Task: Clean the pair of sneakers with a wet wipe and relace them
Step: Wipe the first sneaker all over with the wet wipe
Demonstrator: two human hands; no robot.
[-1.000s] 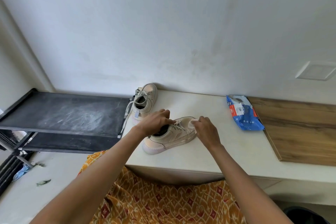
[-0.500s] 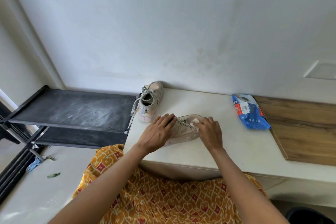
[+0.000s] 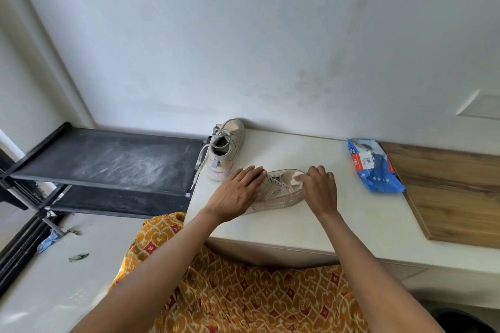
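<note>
The near sneaker [image 3: 281, 189] lies on the white counter [image 3: 338, 213], close to its front edge, toe pointing right. The right hand [image 3: 320, 189] is at the toe with its fingers curled round a wet wipe [image 3: 299, 177], of which only a small pale patch shows against the toe cap. The left hand [image 3: 238, 192] lies flat over the heel and collar, fingers straight and spread, pressing the shoe down to steady it.

Behind the near sneaker, against the wall, stands the second sneaker [image 3: 226, 150], heel toward the camera, its lace [image 3: 200, 165] loose and trailing over the counter's left edge. To the right of the near sneaker, well apart, lies the blue wipes pack [image 3: 374, 167], just beside a wooden board [image 3: 454, 192]. Left of it, past the counter edge, is a black rack [image 3: 108, 162].

By my judgement the step in hand is wiping the first shoe's toe. Next the wipe should work round the sides and sole edge, which calls for the left hand to turn the shoe. The second sneaker and the lacing seem not yet done.
</note>
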